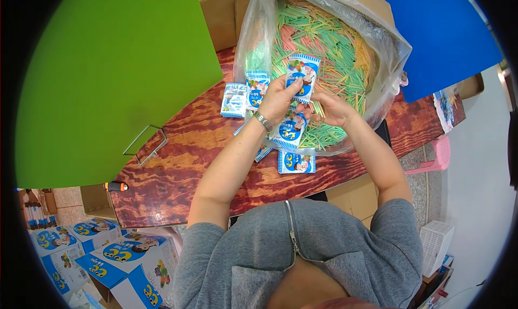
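My left hand [277, 100] grips a small white-and-blue packet [306, 71], thumb across its front, above a big heap of thin coloured sticks [340, 45]. Close to the packet's lower end is my right hand [335, 109], its fingers curled. A few sticks show at those fingers, but I cannot tell whether they are held. Just below the hands a similar packet [288, 130] rests on the near part of the heap. Beside my left wrist lie two more, one upright packet [257, 88] and one showing its back [233, 100]. Another packet [297, 162] lies at the near side of the heap.
A clear plastic liner [258, 36] surrounds the sticks on the red-brown wooden table [178, 163]. A green panel [118, 66] rises at left, a blue panel [437, 34] at right. Printed cartons [127, 249] stand low at left; a pink stool [438, 155] and white basket [436, 244] at right.
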A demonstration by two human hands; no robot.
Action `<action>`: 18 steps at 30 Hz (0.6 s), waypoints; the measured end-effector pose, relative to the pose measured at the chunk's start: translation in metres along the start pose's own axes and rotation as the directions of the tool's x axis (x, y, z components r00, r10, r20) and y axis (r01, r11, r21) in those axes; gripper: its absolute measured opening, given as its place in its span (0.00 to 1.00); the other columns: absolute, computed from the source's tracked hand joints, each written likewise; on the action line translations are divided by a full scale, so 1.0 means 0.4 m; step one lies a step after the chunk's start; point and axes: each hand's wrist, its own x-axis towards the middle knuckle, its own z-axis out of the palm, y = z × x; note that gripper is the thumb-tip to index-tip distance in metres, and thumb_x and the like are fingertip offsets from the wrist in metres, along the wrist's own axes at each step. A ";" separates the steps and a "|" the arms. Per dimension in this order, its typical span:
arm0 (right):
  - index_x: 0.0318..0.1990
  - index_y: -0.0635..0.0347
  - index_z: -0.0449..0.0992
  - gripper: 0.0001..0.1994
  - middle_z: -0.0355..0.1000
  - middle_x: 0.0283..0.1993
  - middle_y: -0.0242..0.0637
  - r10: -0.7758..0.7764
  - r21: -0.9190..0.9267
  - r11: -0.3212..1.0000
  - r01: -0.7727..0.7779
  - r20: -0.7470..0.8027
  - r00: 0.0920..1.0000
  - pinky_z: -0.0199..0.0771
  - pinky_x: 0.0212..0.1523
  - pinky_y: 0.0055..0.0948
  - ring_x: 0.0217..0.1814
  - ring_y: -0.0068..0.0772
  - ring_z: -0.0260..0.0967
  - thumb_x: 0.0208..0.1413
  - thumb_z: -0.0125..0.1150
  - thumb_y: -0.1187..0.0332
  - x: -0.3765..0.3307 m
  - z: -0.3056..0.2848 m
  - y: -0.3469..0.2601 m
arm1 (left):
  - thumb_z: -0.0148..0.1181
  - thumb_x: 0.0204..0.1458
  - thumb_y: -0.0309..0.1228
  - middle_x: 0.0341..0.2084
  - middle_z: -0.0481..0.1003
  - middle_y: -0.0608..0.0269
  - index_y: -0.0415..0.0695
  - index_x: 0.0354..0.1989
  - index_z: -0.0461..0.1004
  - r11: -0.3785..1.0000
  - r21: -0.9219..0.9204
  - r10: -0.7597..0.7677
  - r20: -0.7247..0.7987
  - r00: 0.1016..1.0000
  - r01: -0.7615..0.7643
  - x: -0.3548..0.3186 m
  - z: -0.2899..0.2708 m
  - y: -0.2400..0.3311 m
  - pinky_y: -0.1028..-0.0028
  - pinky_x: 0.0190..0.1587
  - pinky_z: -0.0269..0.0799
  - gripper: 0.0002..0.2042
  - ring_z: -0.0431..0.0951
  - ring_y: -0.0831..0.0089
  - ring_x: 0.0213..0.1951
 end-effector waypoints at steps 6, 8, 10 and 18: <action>0.46 0.55 0.69 0.10 0.75 0.35 0.36 0.020 -0.137 0.990 -0.030 -0.075 0.997 0.64 0.22 0.18 0.29 0.24 0.73 0.66 0.50 0.60 0.030 -0.008 0.025 | 0.54 0.62 0.34 0.23 0.74 0.67 0.39 0.37 0.71 0.999 -0.033 0.007 0.011 1.000 -0.007 -0.016 0.021 0.000 0.79 0.19 0.69 0.09 0.70 0.83 0.17; 0.42 0.56 0.70 0.11 0.75 0.34 0.34 0.080 -0.209 0.973 -0.100 -0.101 0.992 0.64 0.22 0.19 0.29 0.23 0.72 0.65 0.52 0.58 0.021 -0.013 0.012 | 0.55 0.61 0.34 0.28 0.76 0.68 0.39 0.41 0.73 0.994 0.056 0.100 -0.018 0.995 -0.099 -0.022 0.006 0.001 0.80 0.25 0.69 0.10 0.72 0.84 0.23; 0.41 0.56 0.71 0.11 0.74 0.33 0.33 0.035 -0.252 0.965 -0.073 -0.152 0.988 0.63 0.21 0.19 0.28 0.23 0.72 0.64 0.53 0.58 -0.002 -0.014 -0.013 | 0.60 0.58 0.31 0.25 0.77 0.68 0.38 0.39 0.76 0.947 0.206 0.272 -0.095 0.958 -0.248 -0.030 -0.002 0.008 0.79 0.30 0.70 0.09 0.72 0.86 0.27; 0.44 0.55 0.70 0.12 0.64 0.24 0.24 -0.108 -0.520 0.854 0.029 -0.123 0.986 0.57 0.21 0.22 0.23 0.19 0.61 0.65 0.52 0.56 -0.077 0.083 -0.191 | 0.70 0.47 0.31 0.20 0.75 0.64 0.39 0.25 0.75 0.729 0.662 0.429 -0.241 0.870 -0.176 -0.090 -0.079 -0.036 0.76 0.26 0.66 0.10 0.71 0.81 0.23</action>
